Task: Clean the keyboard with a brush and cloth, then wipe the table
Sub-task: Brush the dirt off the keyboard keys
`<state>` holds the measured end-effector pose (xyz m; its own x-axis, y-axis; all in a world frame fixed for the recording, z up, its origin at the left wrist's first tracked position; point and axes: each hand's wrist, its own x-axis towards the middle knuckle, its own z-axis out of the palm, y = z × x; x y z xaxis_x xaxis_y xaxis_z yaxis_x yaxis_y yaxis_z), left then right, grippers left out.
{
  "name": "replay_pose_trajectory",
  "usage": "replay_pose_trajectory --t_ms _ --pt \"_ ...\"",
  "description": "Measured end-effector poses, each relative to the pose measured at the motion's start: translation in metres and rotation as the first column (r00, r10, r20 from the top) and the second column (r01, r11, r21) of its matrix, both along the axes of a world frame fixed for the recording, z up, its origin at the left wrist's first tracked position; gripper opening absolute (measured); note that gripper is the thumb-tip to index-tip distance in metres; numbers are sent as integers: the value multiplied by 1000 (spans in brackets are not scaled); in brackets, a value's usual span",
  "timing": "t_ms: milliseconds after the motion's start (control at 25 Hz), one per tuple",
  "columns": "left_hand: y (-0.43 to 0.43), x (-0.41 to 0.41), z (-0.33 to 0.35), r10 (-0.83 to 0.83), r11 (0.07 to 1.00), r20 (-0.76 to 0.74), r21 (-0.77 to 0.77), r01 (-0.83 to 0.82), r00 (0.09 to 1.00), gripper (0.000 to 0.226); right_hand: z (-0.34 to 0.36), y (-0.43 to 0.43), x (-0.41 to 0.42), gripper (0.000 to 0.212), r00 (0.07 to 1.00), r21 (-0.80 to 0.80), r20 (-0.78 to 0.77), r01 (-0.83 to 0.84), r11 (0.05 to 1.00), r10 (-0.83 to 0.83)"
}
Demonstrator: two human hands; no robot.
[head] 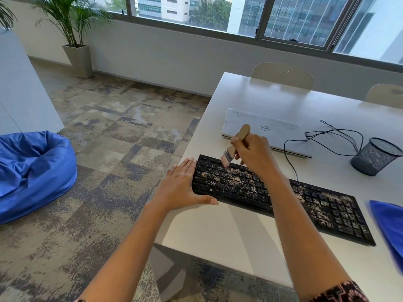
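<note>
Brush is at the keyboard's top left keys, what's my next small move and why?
Probably sweep the brush rightward across the keyboard: its bristles sit at the upper-left keys, crumbs cover keys beyond, and the left hand braces the left end.

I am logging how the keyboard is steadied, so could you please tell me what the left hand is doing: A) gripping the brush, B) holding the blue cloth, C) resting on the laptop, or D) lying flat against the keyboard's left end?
D: the left hand lies flat and open against the left end of the keyboard, while the right hand grips the brush.
</note>
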<state>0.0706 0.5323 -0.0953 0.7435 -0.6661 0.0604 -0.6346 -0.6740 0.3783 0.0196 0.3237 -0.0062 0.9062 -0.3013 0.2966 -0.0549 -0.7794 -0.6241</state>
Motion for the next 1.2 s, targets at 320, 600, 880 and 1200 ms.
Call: replay_pose_trajectory --t_ms 320,600,880,1200 --pt "-1 1 -2 1 1000 11 -1 -1 1000 141 -13 26 0 30 998 -118 19 69 991 -67" --pt "0 1 -1 3 1000 18 9 -4 1000 140 -4 24 3 33 997 -105 52 60 993 -55" --pt "-1 -1 2 12 1000 19 6 -12 1000 137 -14 21 3 40 1000 -146 -19 -9 989 7" --pt "0 -2 2 13 1000 24 3 -13 1000 136 -13 30 12 43 997 -106 80 3 994 6"
